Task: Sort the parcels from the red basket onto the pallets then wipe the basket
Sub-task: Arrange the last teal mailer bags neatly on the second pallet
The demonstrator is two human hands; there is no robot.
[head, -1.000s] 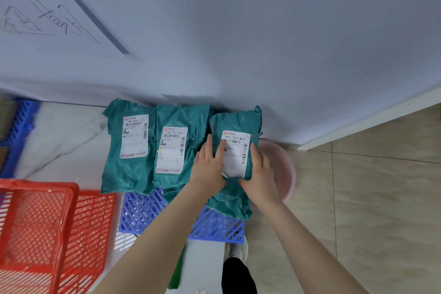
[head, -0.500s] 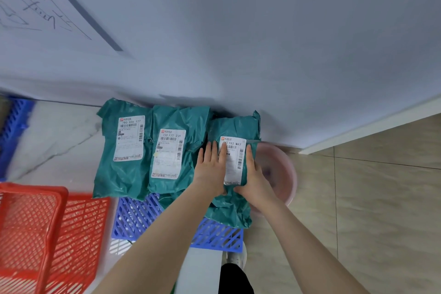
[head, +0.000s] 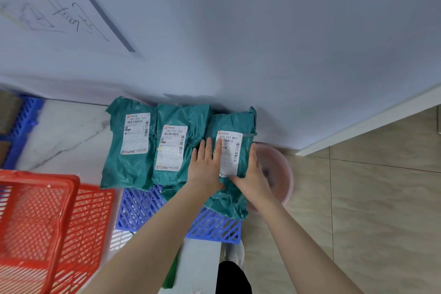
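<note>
Green film parcel (head: 232, 126) lies mid-frame on the pallet (head: 214, 228). Our left hand (head: 206, 169) and right hand (head: 254, 174) press it flat-palmed, clamping nothing. We judge it soft, light, slippery: hold its side edges.

A pale blue-grey wall (head: 262, 31) fills the upper half of the view. At 10 o'clock a white sheet of paper (head: 55, 14) with loose pen scribbles lies flat against it, and a dark line runs along the sheet's right edge. A white skirting board (head: 370, 117) slants up toward 3 o'clock, with beige floor tiles (head: 370, 210) below it from 3 to 5 o'clock. A pink basin (head: 279, 174) sits just right of centre on the tiles; only its right part shows. A grey-veined marble slab (head: 64, 136) lies at 9 o'clock. At 6 o'clock are a white shoe (head: 235, 252) and a black trouser leg (head: 232, 278).
</note>
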